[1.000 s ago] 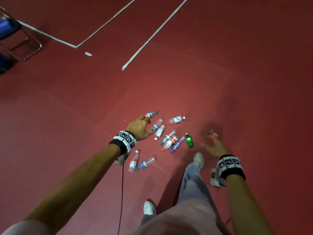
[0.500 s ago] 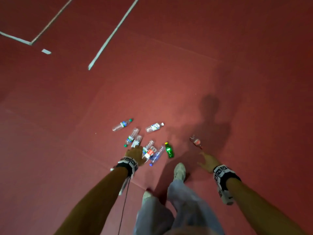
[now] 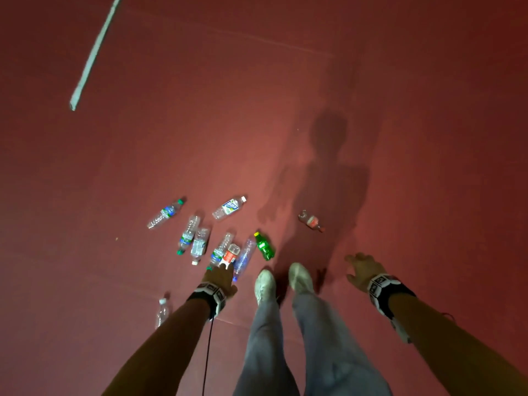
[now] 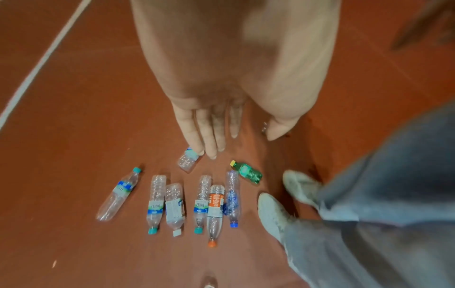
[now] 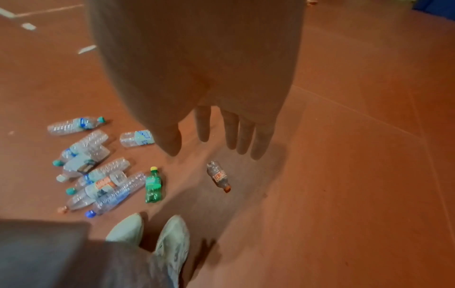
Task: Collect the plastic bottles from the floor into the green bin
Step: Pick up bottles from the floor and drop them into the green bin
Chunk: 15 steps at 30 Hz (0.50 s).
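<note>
Several clear plastic bottles lie in a cluster on the red floor, among them an orange-labelled bottle [image 3: 229, 254] [image 4: 215, 204] and a small green bottle [image 3: 265, 246] [image 4: 247, 171] [image 5: 153, 185]. A small red-labelled bottle [image 3: 311, 221] [image 5: 218, 175] lies apart to the right. One clear bottle [image 3: 162, 312] lies by my left forearm. My left hand [image 3: 220, 277] [image 4: 214, 136] hangs above the cluster, fingers straight, holding nothing. My right hand [image 3: 361, 267] [image 5: 221, 136] hovers with spread fingers above the floor near the red-labelled bottle. No green bin is in view.
My two feet in pale shoes [image 3: 281, 281] stand just right of the cluster, close to the green bottle. A white floor line [image 3: 91, 55] runs at the far left. Bare red floor [image 3: 428, 167] stretches ahead and to the right.
I have straightened up and the view has risen. Both hands have lifted away from the floor and bottles, still empty. My feet have come together beside the cluster.
</note>
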Motion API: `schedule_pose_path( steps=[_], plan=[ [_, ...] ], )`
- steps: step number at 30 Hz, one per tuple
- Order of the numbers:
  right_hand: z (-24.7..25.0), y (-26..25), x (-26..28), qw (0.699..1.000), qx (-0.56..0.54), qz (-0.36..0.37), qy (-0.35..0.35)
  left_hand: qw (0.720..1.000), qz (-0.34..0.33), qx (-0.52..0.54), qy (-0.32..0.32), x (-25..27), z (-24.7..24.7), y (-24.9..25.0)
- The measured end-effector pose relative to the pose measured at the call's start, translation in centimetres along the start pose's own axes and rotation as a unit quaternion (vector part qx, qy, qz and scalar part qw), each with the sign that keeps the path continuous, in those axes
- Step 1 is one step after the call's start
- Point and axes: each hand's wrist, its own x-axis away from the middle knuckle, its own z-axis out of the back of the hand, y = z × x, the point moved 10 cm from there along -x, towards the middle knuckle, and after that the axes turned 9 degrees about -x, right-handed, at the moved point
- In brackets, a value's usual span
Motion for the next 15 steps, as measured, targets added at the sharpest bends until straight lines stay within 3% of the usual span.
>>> schedule_pose_path(
  steps=[4, 10, 15],
  plan=[
    [-2.0, 1.3, -5.4, 0.999, 0.037, 0.009, -0.022, 0.998, -0.044, -0.043, -0.015, -4.4, -3.7, 2.7],
    [-4.1, 2.9, -17.4, 0.997, 0.063, 0.028, -0.037, 0.997, -0.054, -0.037, -0.041, -14.1, -10.3, 6.1],
    [-6.9, 3.6, -30.0, 0.996, 0.061, 0.060, -0.038, 0.998, -0.050, -0.046, 0.003, -24.7, -14.0, 9.3]
  ],
)
